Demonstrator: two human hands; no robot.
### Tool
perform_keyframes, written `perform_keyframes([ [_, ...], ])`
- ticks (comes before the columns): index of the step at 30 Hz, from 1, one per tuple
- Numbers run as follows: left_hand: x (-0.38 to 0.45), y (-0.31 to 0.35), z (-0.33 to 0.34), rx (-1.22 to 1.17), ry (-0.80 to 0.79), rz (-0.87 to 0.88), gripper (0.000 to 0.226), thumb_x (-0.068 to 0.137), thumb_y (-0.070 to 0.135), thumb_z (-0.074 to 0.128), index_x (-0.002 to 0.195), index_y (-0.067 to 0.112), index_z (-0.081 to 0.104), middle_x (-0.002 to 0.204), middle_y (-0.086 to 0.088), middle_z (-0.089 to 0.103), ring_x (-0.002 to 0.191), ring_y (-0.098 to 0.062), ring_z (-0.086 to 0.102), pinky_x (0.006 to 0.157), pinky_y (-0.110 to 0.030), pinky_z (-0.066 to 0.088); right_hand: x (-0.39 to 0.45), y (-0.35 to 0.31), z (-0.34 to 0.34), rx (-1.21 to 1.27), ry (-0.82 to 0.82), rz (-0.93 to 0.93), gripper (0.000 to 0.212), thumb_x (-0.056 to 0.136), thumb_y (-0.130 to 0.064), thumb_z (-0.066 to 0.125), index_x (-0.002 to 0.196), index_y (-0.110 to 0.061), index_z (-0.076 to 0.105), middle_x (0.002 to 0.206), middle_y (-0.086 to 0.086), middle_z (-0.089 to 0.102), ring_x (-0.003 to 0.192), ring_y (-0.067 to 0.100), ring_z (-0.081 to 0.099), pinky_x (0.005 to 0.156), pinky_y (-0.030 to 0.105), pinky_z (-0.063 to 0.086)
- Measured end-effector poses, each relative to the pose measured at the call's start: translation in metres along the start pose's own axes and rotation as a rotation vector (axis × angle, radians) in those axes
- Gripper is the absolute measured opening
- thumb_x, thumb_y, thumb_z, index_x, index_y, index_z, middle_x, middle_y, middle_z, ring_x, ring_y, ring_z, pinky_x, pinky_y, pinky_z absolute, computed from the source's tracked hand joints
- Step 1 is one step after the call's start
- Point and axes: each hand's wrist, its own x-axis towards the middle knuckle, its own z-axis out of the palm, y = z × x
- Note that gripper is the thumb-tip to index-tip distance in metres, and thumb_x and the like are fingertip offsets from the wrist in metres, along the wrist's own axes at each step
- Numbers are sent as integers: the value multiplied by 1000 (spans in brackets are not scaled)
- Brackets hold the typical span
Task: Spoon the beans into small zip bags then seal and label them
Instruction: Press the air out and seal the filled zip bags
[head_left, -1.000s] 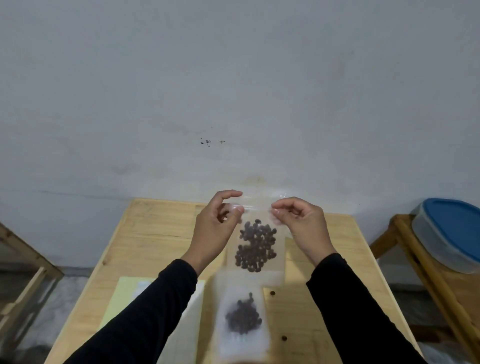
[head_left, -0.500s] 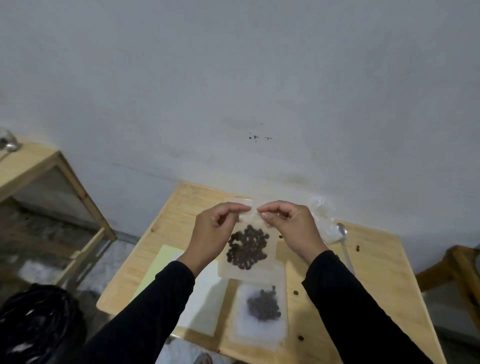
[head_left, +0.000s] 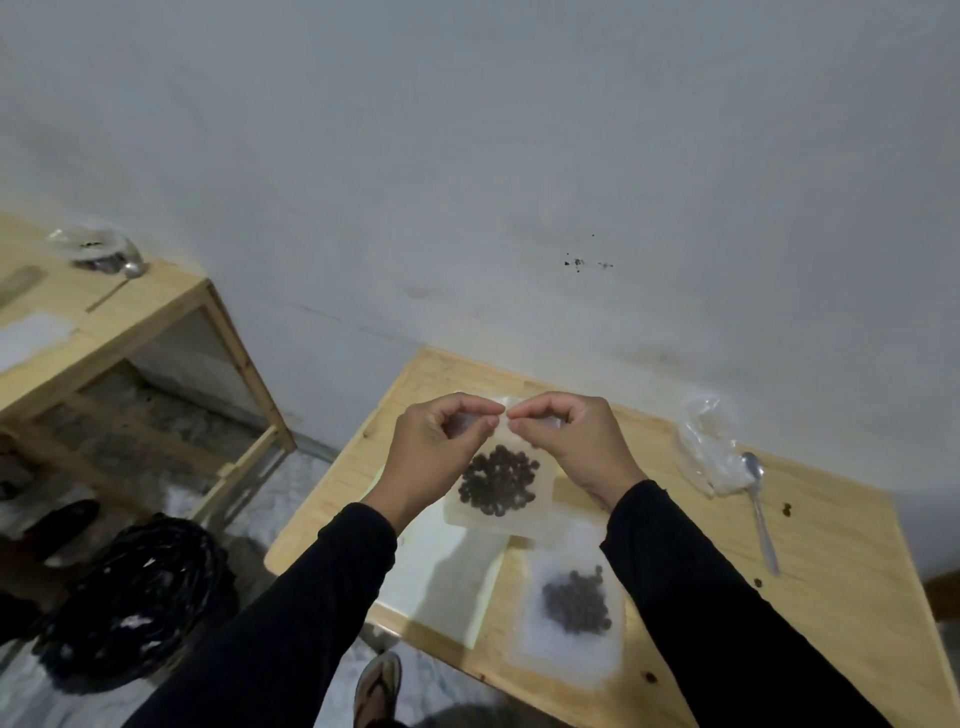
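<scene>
1. Grey wall up top, and a small wooden table (head_left: 841, 561) under my hands, pushed against it.
2. My left hand (head_left: 436, 457) and right hand (head_left: 576, 447) both pinch the top edge of a zip bag (head_left: 498, 499), fingertips nearly touching, held above the table.
3. Dark beans (head_left: 497, 487) sit bunched in the lower half of that bag.
4. Second bag of beans (head_left: 574, 613) lies flat at roughly 5 o'clock from it.
5. Spoon (head_left: 759, 509) lies over at 3 o'clock, touching a crumpled plastic bag (head_left: 706, 447).
6. Paper sheet (head_left: 441, 571) at 7 o'clock.
</scene>
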Motion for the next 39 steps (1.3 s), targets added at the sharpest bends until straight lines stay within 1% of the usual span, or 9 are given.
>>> perform_keyframes([
  [7, 23, -20, -41, -103, -4, 5, 18, 86, 14, 68, 88, 31, 72, 78, 11, 68, 70, -9, 62, 73, -26, 51, 26, -6, 45, 99, 52, 42, 9, 76, -9, 75, 77, -18, 74, 79, -8, 70, 67, 0, 59, 68, 17, 48],
  [11, 40, -44, -79, -63, -150, 20, 22, 85, 18, 70, 96, 37, 69, 97, 17, 68, 91, -10, 63, 83, -31, 50, 47, -5, 80, 178, 143, 92, 9, 76, -9, 75, 79, -18, 74, 85, -8, 71, 82, 4, 62, 77, 21, 49],
  [18, 68, -96, -148, -43, -168, -56, 11, 86, 14, 67, 88, 24, 71, 93, 18, 71, 95, 1, 63, 77, -11, 42, 56, 28, 152, 250, 331, 201, 16, 86, -17, 67, 100, -24, 70, 97, -4, 66, 86, 7, 60, 71, 19, 48],
  [22, 71, -132, -182, -28, -193, -127, 11, 88, 18, 66, 88, 28, 70, 95, 24, 69, 103, 2, 60, 84, -11, 42, 20, 79, 185, -23, 467, 452, 23, 85, -20, 66, 106, -11, 69, 91, -2, 67, 82, 12, 59, 76, 24, 43],
  [26, 64, -155, -193, -61, -223, -182, 14, 89, 17, 64, 86, 30, 70, 94, 25, 69, 101, 5, 59, 94, -21, 42, -19, 108, 214, -374, 412, 594, 22, 86, -19, 64, 107, -13, 67, 103, 0, 68, 89, 9, 57, 78, 13, 35],
  [30, 54, -162, -196, -63, -231, -214, 16, 89, 16, 64, 87, 32, 69, 94, 25, 68, 97, 15, 55, 87, -11, 40, -24, 115, 229, -479, 426, 585, 16, 84, -16, 66, 99, -11, 67, 100, 2, 70, 84, 7, 56, 70, 6, 32],
  [33, 53, -164, -199, -66, -242, -241, 15, 90, 16, 62, 89, 30, 68, 98, 25, 66, 98, 21, 52, 86, -7, 38, -19, 115, 235, -549, 389, 558, 13, 84, -13, 65, 96, -9, 65, 96, 5, 70, 85, 13, 60, 78, 17, 43],
  [36, 52, -164, -202, -74, -252, -248, 14, 91, 17, 62, 91, 29, 69, 101, 23, 67, 106, 13, 52, 91, -10, 38, -17, 118, 238, -609, 369, 542, 10, 85, -11, 62, 95, -8, 65, 95, 6, 70, 90, 20, 63, 82, 26, 48],
  [39, 52, -165, -201, -78, -263, -259, 13, 91, 18, 61, 94, 27, 69, 104, 21, 67, 111, 5, 54, 94, -13, 38, -17, 119, 237, -608, 367, 540, 11, 88, -11, 58, 97, -12, 64, 95, 1, 69, 91, 17, 62, 78, 22, 43],
])
